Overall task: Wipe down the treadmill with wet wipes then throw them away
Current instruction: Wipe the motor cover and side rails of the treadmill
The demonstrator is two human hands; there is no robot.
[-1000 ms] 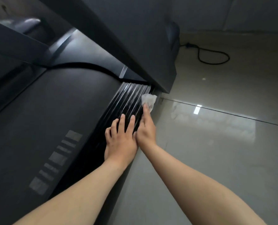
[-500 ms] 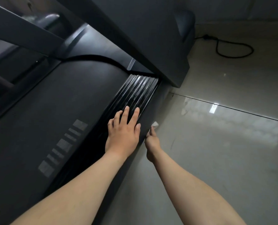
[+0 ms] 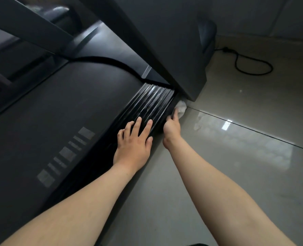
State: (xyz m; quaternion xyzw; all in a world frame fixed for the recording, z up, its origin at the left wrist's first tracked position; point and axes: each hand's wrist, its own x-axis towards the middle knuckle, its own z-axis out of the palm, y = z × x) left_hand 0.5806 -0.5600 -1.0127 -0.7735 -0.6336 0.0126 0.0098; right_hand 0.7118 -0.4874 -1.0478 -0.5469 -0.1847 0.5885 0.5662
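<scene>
Across the left of the treadmill [image 3: 111, 55], the dark belt [image 3: 67, 112] with its pale printed blocks shows no wet streaks that can be made out, so treat it as probably not yet wiped. Along the right edge, your left hand [image 3: 134, 142] lies flat on the ribbed side rail [image 3: 152, 103], fingers straight and spread, holding nothing. Ahead of it the ribs carry damp smears, which suggests that stretch is done. Just beside it, your right hand [image 3: 172, 128] hooks over the rail's outer edge and grips the wet wipe [image 3: 181, 107] against the rail's outer face, close under the foot of the upright column [image 3: 165, 41]; the fingertips are mostly hidden. You look mid-wipe on that side. Rightward, the tiled floor [image 3: 235, 157] holds only a power cord [image 3: 253, 68]. No bin shows, so the throwing away is all still ahead.
</scene>
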